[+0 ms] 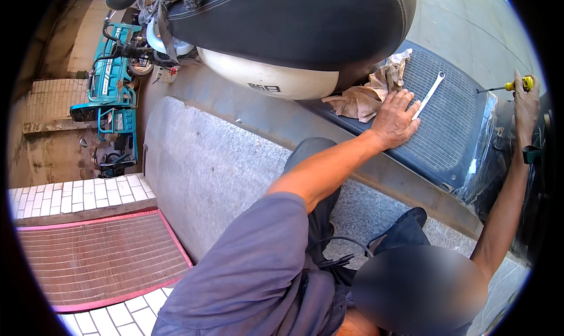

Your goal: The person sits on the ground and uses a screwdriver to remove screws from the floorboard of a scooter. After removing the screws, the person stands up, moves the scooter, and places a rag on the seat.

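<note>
My left hand lies palm down with its fingers apart on a dark blue ribbed footboard. Beside its fingertips is the lower end of a silver ring-ended wrench; I cannot tell whether they press on it. A crumpled tan cloth touches the fingers on the other side. Out at the right, my right hand is closed round the yellow handle of a screwdriver. The thin dark shaft points left, its tip above the footboard's right edge.
A black padded seat over a white body panel stands beyond my left hand. Clear plastic film hangs at the footboard's right edge. A teal three-wheeled vehicle is at far left, a pink-framed slatted panel at lower left.
</note>
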Available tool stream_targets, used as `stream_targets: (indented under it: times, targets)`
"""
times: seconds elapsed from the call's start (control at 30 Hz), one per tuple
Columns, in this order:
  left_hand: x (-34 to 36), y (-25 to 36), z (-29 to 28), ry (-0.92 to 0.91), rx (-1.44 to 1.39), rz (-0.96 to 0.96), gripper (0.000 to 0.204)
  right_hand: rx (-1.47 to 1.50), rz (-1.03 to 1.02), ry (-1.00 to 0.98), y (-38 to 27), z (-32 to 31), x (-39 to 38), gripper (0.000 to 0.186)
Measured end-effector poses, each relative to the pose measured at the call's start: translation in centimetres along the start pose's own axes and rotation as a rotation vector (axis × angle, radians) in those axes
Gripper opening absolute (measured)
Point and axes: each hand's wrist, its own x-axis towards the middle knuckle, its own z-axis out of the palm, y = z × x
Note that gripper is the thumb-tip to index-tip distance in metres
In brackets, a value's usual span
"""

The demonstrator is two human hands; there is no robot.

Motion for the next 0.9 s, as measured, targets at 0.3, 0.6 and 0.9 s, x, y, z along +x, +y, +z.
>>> stream_targets:
  times: [0.3, 0.6, 0.9]
  targets:
    - [-0.1, 0.1, 0.5, 0.001, -0.014, -0.024, 0.05, 0.161, -0.169, -0.181, 1.5, 0.2, 0.9, 0.056]
    - [-0.3, -0.1, 0.1, 0.003, -0.007, -0.021, 0.049, 0.02, -0.085, -0.202, -2.5, -0.4, 0.1, 0.045]
    - [0.4, 0.0, 0.3, -0.019, 0.02, 0.005, 0.045, -0.009, -0.335, -0.142, -10.1, -2.9, -2.8, 0.042]
